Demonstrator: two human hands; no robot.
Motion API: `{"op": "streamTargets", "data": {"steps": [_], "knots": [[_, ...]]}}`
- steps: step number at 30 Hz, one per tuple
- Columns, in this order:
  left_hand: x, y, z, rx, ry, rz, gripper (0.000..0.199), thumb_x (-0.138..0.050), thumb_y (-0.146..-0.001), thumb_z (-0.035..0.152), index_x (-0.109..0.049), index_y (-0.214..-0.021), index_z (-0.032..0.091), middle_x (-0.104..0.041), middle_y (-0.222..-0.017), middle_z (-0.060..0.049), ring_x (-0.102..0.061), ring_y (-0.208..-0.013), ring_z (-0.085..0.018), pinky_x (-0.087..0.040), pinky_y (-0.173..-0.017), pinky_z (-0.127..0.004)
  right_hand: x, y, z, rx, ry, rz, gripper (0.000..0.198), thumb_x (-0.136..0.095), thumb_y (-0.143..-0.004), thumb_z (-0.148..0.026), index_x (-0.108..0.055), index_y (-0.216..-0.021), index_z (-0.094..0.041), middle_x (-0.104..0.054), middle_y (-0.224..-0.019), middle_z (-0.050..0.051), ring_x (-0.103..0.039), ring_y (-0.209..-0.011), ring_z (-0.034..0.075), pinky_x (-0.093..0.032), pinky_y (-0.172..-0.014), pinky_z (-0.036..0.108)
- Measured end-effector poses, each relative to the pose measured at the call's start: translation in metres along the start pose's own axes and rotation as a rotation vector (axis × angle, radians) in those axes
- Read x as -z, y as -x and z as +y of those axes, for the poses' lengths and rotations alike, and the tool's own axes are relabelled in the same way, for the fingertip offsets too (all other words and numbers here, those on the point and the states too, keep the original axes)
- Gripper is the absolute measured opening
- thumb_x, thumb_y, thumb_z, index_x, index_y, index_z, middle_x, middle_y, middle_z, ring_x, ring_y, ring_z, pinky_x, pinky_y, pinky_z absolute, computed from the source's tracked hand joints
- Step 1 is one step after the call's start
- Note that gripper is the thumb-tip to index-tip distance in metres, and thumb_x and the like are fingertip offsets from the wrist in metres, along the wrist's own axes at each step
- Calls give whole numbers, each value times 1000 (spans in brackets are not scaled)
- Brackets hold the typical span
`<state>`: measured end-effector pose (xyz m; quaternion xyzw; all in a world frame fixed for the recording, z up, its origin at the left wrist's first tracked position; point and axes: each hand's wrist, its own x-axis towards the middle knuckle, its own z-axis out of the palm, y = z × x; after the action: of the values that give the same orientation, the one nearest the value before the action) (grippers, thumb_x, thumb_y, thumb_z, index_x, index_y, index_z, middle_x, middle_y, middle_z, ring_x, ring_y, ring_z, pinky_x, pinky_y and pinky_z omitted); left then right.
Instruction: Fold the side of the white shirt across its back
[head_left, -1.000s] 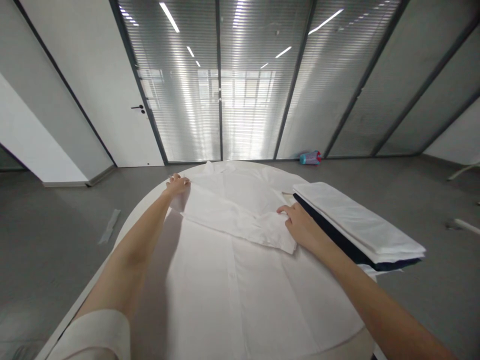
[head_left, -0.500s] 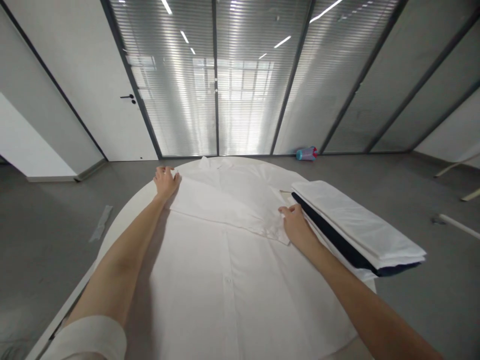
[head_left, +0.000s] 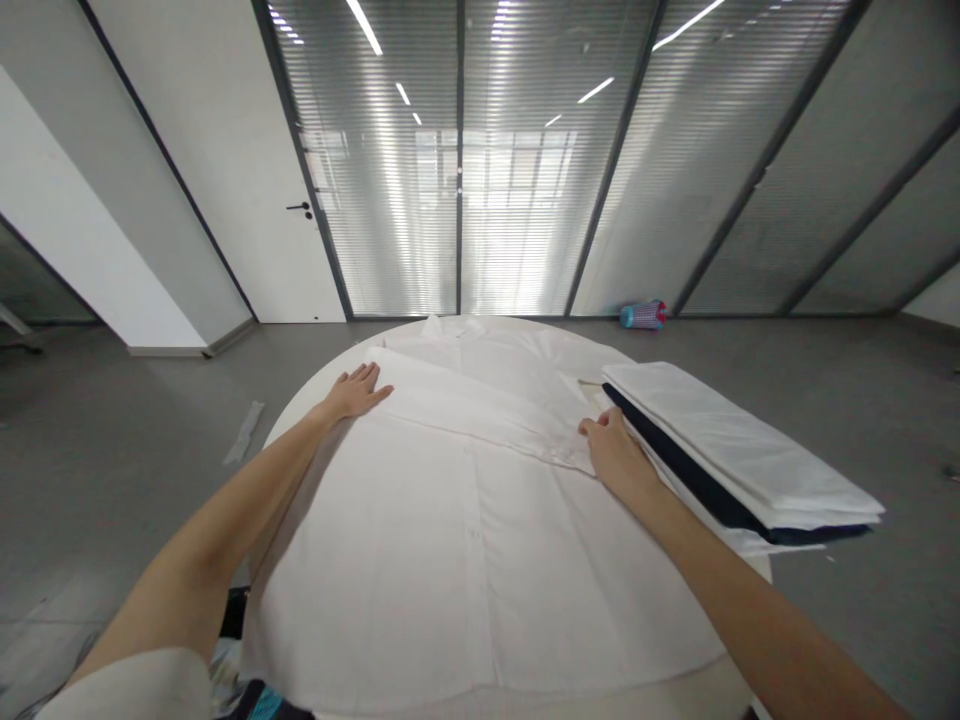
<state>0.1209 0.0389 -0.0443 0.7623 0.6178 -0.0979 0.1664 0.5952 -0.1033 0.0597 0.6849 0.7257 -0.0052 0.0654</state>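
Observation:
A white shirt (head_left: 405, 560) lies spread on a round table, its collar at the far edge and its buttoned front strip running down the middle. One sleeve (head_left: 480, 405) is laid across the upper part, slanting down to its cuff at the right. My left hand (head_left: 360, 392) rests flat at the shirt's left side, fingers stretched over the folded edge of the sleeve. At the cuff end, my right hand (head_left: 619, 450) is closed, thumb and fingers pinching the sleeve's fabric. The exact grip is partly hidden by the hand.
Folded white and dark navy cloths (head_left: 735, 450) are stacked to the right of my right hand, overhanging the table edge (head_left: 296, 408). A blue and red patterned object (head_left: 643, 315) lies on the floor by the glass wall. Dark items (head_left: 262, 700) show below the table's near left.
My left hand has come down and toward me from the sleeve's far-left end, now lying flat. The sleeve's left part has a new folded edge. My right hand stays at the cuff.

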Motion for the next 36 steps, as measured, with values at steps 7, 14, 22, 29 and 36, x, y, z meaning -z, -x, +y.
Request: {"op": "streamTargets", "data": {"steps": [7,14,22,29,36], "knots": [[21,-2,65,-178,-12,-16,72,-40,-92,66,-39,-153,26,-26,-164,-8,-14,-153,-34,-11,-119,-61,24,-15,-52,295,-30,-10,46,-32,-103,-33,-61,-134,-14,-50,-147,17,-48,-134,30,-39,-110,44],[4,14,130,-446,108,-43,88,-35,-88,80,-23,-160,31,-15,-166,-6,-12,-153,-32,-9,-122,-55,-4,-14,-53,280,-195,-338,81,-23,-98,-67,-24,-160,-15,-15,-165,14,-13,-153,32,-16,-123,51],[17,14,126,-494,92,-72,95,-41,-84,82,-22,-160,29,-12,-166,-7,-7,-153,-35,-7,-122,-55,11,23,-23,249,-198,-345,87,-14,-97,-69,-31,-157,-8,-24,-162,17,-17,-152,31,-16,-123,49],[11,4,190,-661,174,18,83,-42,-90,74,-31,-157,28,-28,-163,-8,-23,-151,-31,-17,-122,-51,13,-52,-92,324,-278,-188,71,-6,-104,-45,-37,-153,-6,-30,-161,16,-23,-151,29,-20,-121,47],[3,6,202,-653,177,-39,102,-42,-82,84,-15,-161,26,-16,-166,-7,-11,-154,-31,-7,-124,-51,-28,-54,-72,212,-216,-307,81,-13,-99,-62,-25,-158,-9,-18,-165,15,-16,-152,30,-14,-122,49]]}}
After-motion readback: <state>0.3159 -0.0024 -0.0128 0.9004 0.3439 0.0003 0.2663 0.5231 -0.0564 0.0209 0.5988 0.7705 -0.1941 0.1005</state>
